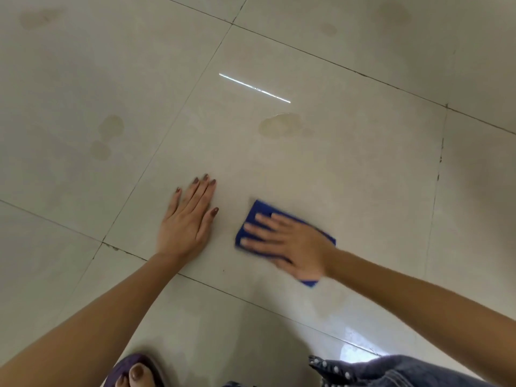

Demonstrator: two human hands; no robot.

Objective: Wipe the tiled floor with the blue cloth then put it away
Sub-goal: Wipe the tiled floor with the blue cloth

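A folded blue cloth (pixel 258 216) lies flat on the pale tiled floor (pixel 349 169). My right hand (pixel 290 244) presses down on top of the cloth with fingers spread, covering most of it; the hand looks motion-blurred. My left hand (pixel 190 219) rests flat on the tile to the left of the cloth, fingers together, holding nothing. About a hand's width of bare tile separates the two hands.
Brownish stains mark the floor: one (pixel 279 125) beyond the cloth, two (pixel 107 136) at the left, fainter ones (pixel 393 11) at the far top. Dark grout lines cross the tiles. My foot in a purple sandal (pixel 136 370) and denim fabric (pixel 391 371) sit at the bottom edge.
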